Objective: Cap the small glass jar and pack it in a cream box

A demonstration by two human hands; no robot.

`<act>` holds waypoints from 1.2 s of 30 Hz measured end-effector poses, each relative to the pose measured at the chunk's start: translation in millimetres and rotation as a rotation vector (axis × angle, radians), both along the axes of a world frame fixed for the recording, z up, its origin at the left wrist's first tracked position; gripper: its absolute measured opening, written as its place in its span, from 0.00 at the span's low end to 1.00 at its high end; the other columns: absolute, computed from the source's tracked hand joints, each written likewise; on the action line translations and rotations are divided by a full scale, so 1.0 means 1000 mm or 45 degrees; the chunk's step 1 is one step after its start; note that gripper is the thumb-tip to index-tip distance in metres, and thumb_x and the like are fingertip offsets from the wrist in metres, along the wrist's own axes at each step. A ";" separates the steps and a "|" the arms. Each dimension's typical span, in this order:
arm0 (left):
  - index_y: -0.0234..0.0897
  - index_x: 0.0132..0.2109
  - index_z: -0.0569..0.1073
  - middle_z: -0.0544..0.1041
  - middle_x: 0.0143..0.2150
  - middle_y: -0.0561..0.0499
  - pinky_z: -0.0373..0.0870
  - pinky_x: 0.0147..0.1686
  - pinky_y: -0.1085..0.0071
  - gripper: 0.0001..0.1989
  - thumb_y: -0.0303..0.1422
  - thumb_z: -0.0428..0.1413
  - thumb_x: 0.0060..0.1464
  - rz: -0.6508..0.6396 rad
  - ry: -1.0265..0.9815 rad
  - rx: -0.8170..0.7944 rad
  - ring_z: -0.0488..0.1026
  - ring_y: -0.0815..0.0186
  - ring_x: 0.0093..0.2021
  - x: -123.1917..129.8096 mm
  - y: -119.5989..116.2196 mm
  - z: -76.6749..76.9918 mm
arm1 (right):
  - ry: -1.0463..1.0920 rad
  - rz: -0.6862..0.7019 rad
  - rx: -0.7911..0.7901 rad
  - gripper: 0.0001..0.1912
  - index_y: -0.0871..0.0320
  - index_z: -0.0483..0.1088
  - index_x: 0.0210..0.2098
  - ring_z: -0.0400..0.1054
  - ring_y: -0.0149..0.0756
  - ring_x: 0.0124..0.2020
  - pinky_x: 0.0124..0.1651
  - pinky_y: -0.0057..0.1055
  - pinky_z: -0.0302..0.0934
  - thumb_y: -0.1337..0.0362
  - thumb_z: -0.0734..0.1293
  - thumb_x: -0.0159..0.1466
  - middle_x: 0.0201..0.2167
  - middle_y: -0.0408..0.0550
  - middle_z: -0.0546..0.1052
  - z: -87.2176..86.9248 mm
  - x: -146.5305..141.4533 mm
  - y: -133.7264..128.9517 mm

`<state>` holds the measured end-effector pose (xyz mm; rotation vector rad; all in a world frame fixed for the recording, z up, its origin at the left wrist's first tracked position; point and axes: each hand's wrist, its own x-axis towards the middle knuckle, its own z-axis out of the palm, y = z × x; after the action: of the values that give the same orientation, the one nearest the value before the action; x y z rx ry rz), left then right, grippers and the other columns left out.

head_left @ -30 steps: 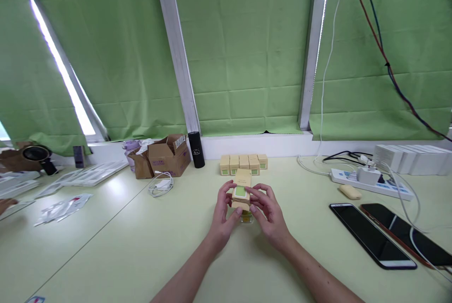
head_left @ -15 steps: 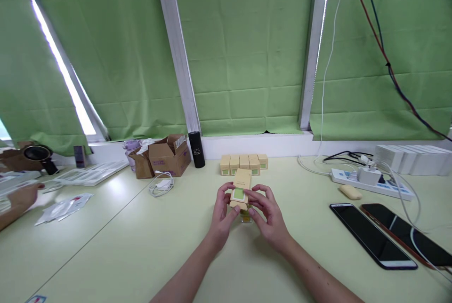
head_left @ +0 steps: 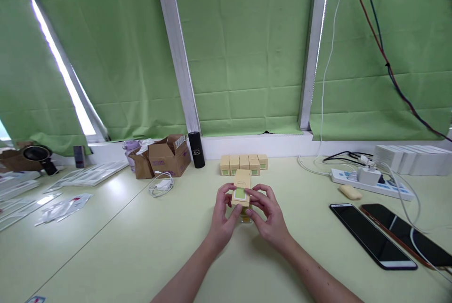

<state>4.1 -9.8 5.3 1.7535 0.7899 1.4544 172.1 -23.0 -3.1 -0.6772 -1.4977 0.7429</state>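
Observation:
A small tan box (head_left: 242, 180) with a green label on its front is between my two hands, tilted back. My left hand (head_left: 223, 216) is closed on its left side, the thumb at the lower edge. On the right side my right hand (head_left: 267, 213) also grips it, fingertips near the label and thumb low. Directly under the box, a small glass container with yellow-green contents (head_left: 246, 219) shows partly between the thumbs; the box and fingers hide its top. Several similar tan boxes (head_left: 234, 165) stand in a group behind.
At the back left are an open cardboard box (head_left: 170, 156), a black cylinder (head_left: 196, 149) and a coiled white cable (head_left: 161, 184). To the right lie two phones (head_left: 373, 235) (head_left: 406, 232), a power strip (head_left: 372, 184) and white boxes (head_left: 411, 159). Clear trays (head_left: 92, 173) are far left.
The lower flap of the tan box, visible before, now appears folded in at the bottom edge. Another person's hand at the far left has left the view.

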 end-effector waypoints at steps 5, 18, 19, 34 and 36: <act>0.46 0.60 0.64 0.66 0.62 0.43 0.68 0.51 0.59 0.22 0.45 0.57 0.63 0.037 0.047 0.061 0.71 0.57 0.51 0.001 0.000 -0.001 | 0.019 -0.024 -0.006 0.19 0.46 0.72 0.58 0.75 0.36 0.43 0.53 0.43 0.75 0.58 0.68 0.68 0.55 0.51 0.62 0.000 0.001 0.001; 0.46 0.60 0.65 0.66 0.62 0.43 0.68 0.51 0.60 0.21 0.43 0.58 0.63 0.085 0.052 0.104 0.71 0.58 0.49 0.002 0.004 -0.005 | 0.029 -0.027 -0.007 0.18 0.46 0.73 0.57 0.75 0.36 0.43 0.53 0.44 0.74 0.58 0.67 0.68 0.54 0.51 0.62 0.000 0.002 0.002; 0.46 0.60 0.65 0.66 0.62 0.43 0.68 0.51 0.60 0.21 0.43 0.58 0.63 0.089 0.055 0.102 0.71 0.59 0.49 0.002 0.004 -0.006 | 0.030 -0.029 -0.009 0.18 0.46 0.73 0.57 0.75 0.36 0.43 0.53 0.44 0.74 0.58 0.68 0.68 0.54 0.51 0.62 0.000 0.002 0.002; 0.46 0.57 0.63 0.65 0.60 0.44 0.69 0.48 0.61 0.18 0.40 0.57 0.64 0.129 0.083 0.119 0.71 0.61 0.47 0.003 0.005 -0.008 | 0.028 -0.030 -0.022 0.16 0.47 0.74 0.56 0.75 0.35 0.42 0.53 0.42 0.74 0.57 0.67 0.69 0.54 0.51 0.62 0.000 0.001 0.002; 0.46 0.57 0.63 0.65 0.59 0.44 0.69 0.49 0.61 0.17 0.40 0.57 0.64 0.135 0.078 0.126 0.71 0.61 0.47 0.003 0.006 -0.008 | 0.027 -0.026 -0.026 0.16 0.47 0.74 0.55 0.75 0.35 0.42 0.53 0.42 0.74 0.57 0.67 0.69 0.54 0.51 0.62 0.000 0.001 0.002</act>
<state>7.2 -4.3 -2.8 1.8629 0.8681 1.5388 173.3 -20.8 -2.9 -0.6977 -1.4636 0.7484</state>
